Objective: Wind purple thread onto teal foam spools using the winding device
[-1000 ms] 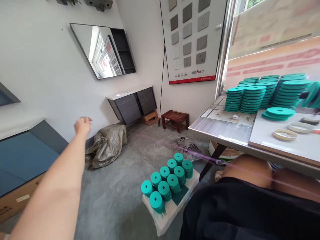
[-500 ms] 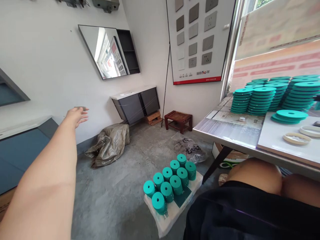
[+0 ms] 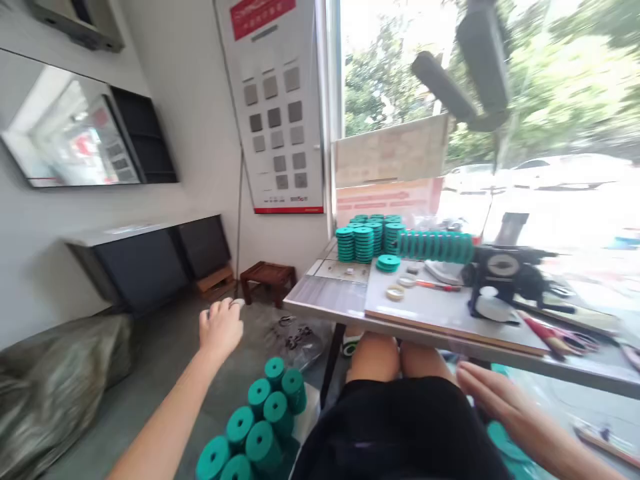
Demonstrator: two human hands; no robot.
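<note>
My left hand is stretched out over the floor at the left, its fingers curled in. A small pale bit shows at the fingertips, too small to name. Below it stand several teal cylinders with centre holes, in rows. My right hand is low beside my thigh, under the table's front edge, fingers straight and slightly blurred. On the table are stacks of teal discs and a short separate stack. A row of teal discs sits on a rod of a black machine.
On the white board lie tape rolls, an orange-red pen-like tool and scissors. A wooden stool and a plastic bag are on the floor. Teal material lies under the table at right.
My view has swung right, bringing the machine, window and my right hand into sight. My left hand's fingers, apart before, are now curled, and it is nearer the cylinders.
</note>
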